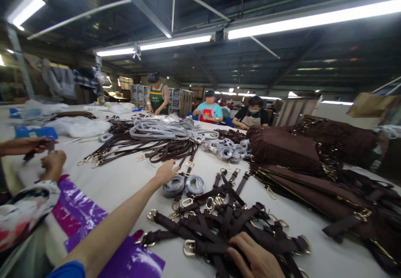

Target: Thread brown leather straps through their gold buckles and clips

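Note:
My left hand point(167, 172) reaches out over the table, its fingers closed at a thin dark brown strap point(182, 161). Just below it lie two coiled straps in clear wrap, one coil point(173, 185) beside the other coil point(194, 184). My right hand point(255, 256) rests on a tangled pile of short brown buckle straps point(230, 219), its fingers slightly bent and apart. A gold buckle point(189, 248) on one strap points left near those fingertips. Parts of both hands' undersides are hidden.
Brown fringed bags point(282, 146) are heaped at the right. Long straps with gold clips point(125, 148) spread across the middle. A co-worker's hands point(53, 163) hold a small strap at the left, above purple plastic point(84, 207). Several people work behind the table.

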Available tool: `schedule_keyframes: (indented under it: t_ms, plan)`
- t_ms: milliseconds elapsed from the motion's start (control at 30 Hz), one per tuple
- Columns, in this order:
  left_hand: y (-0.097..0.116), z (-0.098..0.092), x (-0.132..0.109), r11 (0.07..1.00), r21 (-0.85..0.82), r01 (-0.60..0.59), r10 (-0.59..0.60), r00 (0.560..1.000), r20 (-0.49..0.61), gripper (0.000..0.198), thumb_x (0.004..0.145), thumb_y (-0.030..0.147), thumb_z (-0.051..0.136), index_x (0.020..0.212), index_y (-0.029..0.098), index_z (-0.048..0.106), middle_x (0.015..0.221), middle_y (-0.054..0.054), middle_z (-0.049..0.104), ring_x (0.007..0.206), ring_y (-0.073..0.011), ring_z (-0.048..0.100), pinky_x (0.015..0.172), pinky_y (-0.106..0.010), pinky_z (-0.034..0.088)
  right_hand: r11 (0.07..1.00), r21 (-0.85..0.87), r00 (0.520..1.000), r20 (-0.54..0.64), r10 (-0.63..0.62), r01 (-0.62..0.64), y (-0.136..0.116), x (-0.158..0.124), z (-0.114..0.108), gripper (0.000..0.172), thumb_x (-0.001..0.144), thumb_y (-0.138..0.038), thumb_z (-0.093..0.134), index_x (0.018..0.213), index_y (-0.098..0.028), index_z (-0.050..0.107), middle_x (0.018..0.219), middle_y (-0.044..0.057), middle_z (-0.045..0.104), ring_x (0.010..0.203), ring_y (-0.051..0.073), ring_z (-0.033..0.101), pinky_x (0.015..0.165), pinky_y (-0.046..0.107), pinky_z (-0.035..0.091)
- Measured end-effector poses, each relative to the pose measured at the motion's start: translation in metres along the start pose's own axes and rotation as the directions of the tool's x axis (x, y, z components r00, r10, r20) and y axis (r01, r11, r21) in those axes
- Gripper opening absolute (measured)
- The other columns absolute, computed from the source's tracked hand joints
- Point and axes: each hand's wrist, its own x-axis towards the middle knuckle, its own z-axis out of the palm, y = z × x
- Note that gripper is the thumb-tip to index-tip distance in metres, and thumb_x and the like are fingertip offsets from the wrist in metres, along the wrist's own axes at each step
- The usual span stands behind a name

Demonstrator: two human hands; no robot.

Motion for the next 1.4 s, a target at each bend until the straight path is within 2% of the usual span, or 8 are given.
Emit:
schedule_keyframes:
  t_ms: [200,400,567,667,733,933,1067,1400]
  plan:
    - [0.015,0.004,-0.064,0.977,0.076,-0.202,0.197,0.978,0.065,0.032,0.080,0.042,0.062,0.104,0.021,0.060,0.102,-0.011,0.066,0.104,-0.0295,0.057,0.088,-0.038,0.042,0.999,-0.047,1.000,0.016,0.016,-0.015,-0.005,0.000,0.000,0.019,0.098,-0.032,0.044,0.094,-0.026,0.061,0.091,0.001,0.066,0.078,0.015,0.068,0.068,0.021,0.052]
    - [0.027,-0.035,-0.049,0.993,0.026,-0.116,0.119,0.974,-0.193,0.031,0.095,0.031,0.041,0.121,0.021,0.054,0.097,-0.009,0.066,0.092,-0.0231,0.059,0.081,-0.033,0.043,0.998,-0.054,0.999,0.034,0.030,-0.028,-0.004,0.001,0.002,0.021,0.098,-0.033,0.042,0.095,-0.025,0.061,0.095,0.002,0.066,0.079,0.016,0.068,0.069,0.021,0.052]
    - [0.083,-0.106,0.022,0.904,0.009,-0.427,0.343,0.714,-0.610,0.030,0.095,0.029,0.045,0.122,0.022,0.057,0.116,-0.009,0.063,0.114,-0.0237,0.051,0.101,-0.038,0.035,0.998,-0.003,0.995,0.066,0.070,-0.070,-0.008,0.002,-0.001,0.021,0.098,-0.036,0.043,0.095,-0.026,0.061,0.095,0.002,0.065,0.081,0.017,0.068,0.070,0.022,0.050]
    - [0.122,-0.117,0.066,0.894,0.042,-0.446,0.436,0.845,-0.309,0.047,0.091,0.026,0.051,0.136,0.016,0.046,0.136,-0.013,0.050,0.129,-0.0252,0.040,0.109,-0.041,0.027,0.995,0.043,0.995,0.046,0.084,-0.086,-0.008,0.000,-0.002,0.020,0.098,-0.037,0.044,0.096,-0.026,0.061,0.095,0.001,0.065,0.083,0.016,0.067,0.073,0.021,0.049]
    - [0.136,-0.105,0.075,0.884,0.049,-0.466,0.467,0.868,-0.167,0.045,0.090,0.025,0.050,0.134,0.016,0.049,0.134,-0.013,0.053,0.126,-0.0245,0.045,0.106,-0.038,0.032,0.996,0.044,0.996,0.047,0.073,-0.075,-0.005,-0.001,-0.001,0.020,0.098,-0.036,0.045,0.096,-0.026,0.062,0.094,0.001,0.065,0.082,0.016,0.067,0.073,0.021,0.050]
    - [0.110,-0.026,0.021,0.839,0.098,-0.535,0.488,0.820,0.299,0.018,0.067,0.014,0.064,0.082,0.021,0.069,0.076,-0.004,0.069,0.075,-0.0204,0.063,0.074,-0.028,0.048,0.999,-0.008,0.998,0.034,0.048,-0.048,-0.003,0.001,0.002,0.017,0.096,-0.033,0.047,0.093,-0.026,0.062,0.092,0.001,0.066,0.079,0.015,0.068,0.068,0.020,0.049]
    - [0.082,0.001,-0.011,0.831,0.117,-0.544,0.468,0.796,0.383,0.039,0.061,0.008,0.062,0.098,0.020,0.064,0.093,-0.009,0.068,0.094,-0.0269,0.060,0.087,-0.037,0.043,0.997,-0.004,0.997,-0.008,0.076,-0.076,-0.010,0.003,0.000,0.019,0.097,-0.033,0.044,0.091,-0.026,0.061,0.091,0.000,0.065,0.079,0.016,0.067,0.067,0.021,0.048]
    - [0.067,-0.011,0.002,0.897,-0.116,-0.428,0.414,0.717,0.561,0.069,0.055,0.019,0.071,0.122,0.024,0.055,0.095,-0.002,0.068,0.092,-0.0246,0.060,0.079,-0.031,0.044,0.993,0.023,0.993,0.029,0.111,-0.112,-0.016,0.002,-0.005,0.020,0.098,-0.034,0.043,0.092,-0.025,0.061,0.093,0.001,0.064,0.080,0.016,0.067,0.068,0.024,0.047]
